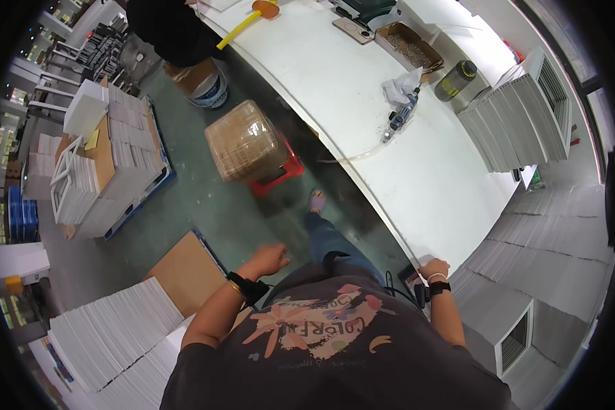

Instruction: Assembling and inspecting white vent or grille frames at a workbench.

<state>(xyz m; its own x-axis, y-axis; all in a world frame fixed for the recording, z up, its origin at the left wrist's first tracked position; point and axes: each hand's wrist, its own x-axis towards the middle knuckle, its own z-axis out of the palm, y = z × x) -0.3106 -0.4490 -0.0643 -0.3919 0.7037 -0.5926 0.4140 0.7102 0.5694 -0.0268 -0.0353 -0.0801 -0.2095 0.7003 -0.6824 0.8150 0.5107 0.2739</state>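
Note:
My left hand (270,260) hangs over the floor beside my body, blurred, its fingers partly bent; nothing can be made out in it. At the near corner of the white table (417,198), my right hand (435,268) rests with curled fingers; whether something lies inside them is hidden. Dark bands with small devices circle both wrists. Farther up the table lies a blue-and-black pneumatic tool (402,115) with a clear hose (362,156) running off the table's left edge. Crumpled white paper or cloth (401,87) touches the tool.
A taped carton (246,142) sits on a red stool (280,174). White panels are stacked at left (116,328) and right (512,130). A dark bottle (456,80), a box of small parts (408,49) and a yellow-handled mallet (239,29) are on the table. A person in black (171,31) is at far left.

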